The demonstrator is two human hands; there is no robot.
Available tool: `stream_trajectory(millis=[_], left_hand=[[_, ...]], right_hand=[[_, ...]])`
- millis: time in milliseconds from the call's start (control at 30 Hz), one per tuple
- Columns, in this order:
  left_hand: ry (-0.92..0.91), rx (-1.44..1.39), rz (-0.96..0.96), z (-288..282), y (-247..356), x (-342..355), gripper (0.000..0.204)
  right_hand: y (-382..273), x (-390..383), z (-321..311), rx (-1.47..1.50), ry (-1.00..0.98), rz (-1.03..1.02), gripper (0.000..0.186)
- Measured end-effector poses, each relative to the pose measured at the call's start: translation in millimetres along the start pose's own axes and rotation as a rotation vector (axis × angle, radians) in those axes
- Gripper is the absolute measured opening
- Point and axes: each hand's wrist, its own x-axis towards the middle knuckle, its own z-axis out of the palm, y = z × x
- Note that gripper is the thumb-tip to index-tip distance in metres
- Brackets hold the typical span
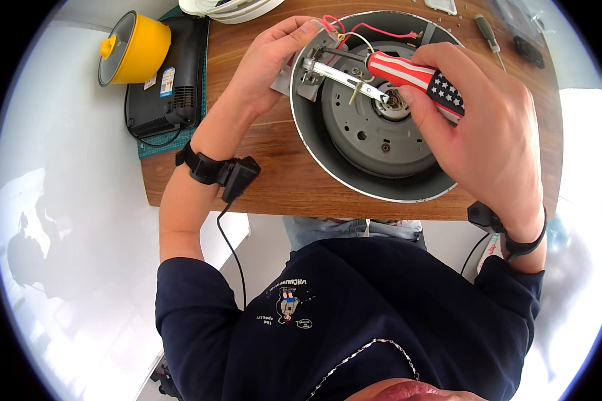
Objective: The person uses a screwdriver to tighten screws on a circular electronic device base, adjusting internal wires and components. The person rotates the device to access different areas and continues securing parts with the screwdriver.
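Note:
My right hand (pixel 481 120) is closed around a screwdriver (pixel 403 71) with a red-and-white striped, starred handle. Its shaft points left, to the bracket at the inner wall of a round grey metal appliance housing (pixel 309 144). Below the shaft, a silver lever arm (pixel 344 77) runs from that bracket toward the hub in the middle. Outside the housing's left wall, my left hand (pixel 264 63) is closed on a flat grey panel (pixel 282 81); its fingertips are partly hidden. Pink and white wires (pixel 368 28) run from beside my left thumb into the housing.
On a green mat at left lie a black appliance base (pixel 160 100) and a yellow pot with a lid (pixel 147 48). White round parts (pixel 237 9) sit at the back. A second screwdriver (pixel 487 33), a black part (pixel 528 51) and small screws lie at back right. Cables hang from both wrist straps.

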Motion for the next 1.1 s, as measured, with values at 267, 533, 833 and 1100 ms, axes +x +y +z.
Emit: stream_trajectory(millis=[267,533,833,1100], left_hand=[[0.057,0.037,0.021,-0.1,-4.6,-2.2,0.027],[0.040,-0.006,0.055,-4.8,-8.8,-1.5,0.022],[0.052,0.019,0.025,-3.0,-6.0,-0.8,0.024],[-0.008,-0.009,0.020,-3.8,-4.2,-3.2,0.023]], right_hand=[[-2.6,8.2,-8.5,0.064,-0.126,-0.030,0.025],[-3.3,11.4,-10.0,-0.221,-0.206,-0.352,0.029],[19.6,22.5,-19.1,-0.222,-0.194,-0.550,0.038],[16.2,15.8,-21.9,0.203,-0.230,-0.086,0.040]])
